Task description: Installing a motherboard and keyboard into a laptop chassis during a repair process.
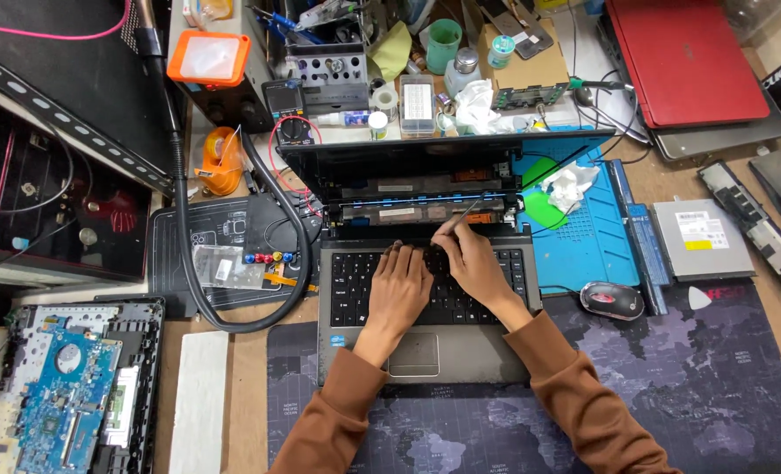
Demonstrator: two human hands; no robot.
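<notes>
**Over the laptop keyboard: prying risk at the top edge**

At the rear edge of the keyboard [425, 285], right hand [474, 263] pinching a thin metal tool [467, 211], tip angled into the open strip by the hinge. Left hand [399, 285] flat on the keys just beside it, fingers spread and pressing, gripping nothing. Laptop [425, 351] in front of the wearer, lid tipped far back.

Likely hazards, judged from this pose: tool tip slipping and gouging the exposed parts behind the keyboard; too much leverage snapping a retaining clip or bending the keyboard plate; lifting too fast and tearing a ribbon cable beneath, hidden here. Mouse [611, 300] right of the laptop, near enough for an elbow to knock.
</notes>
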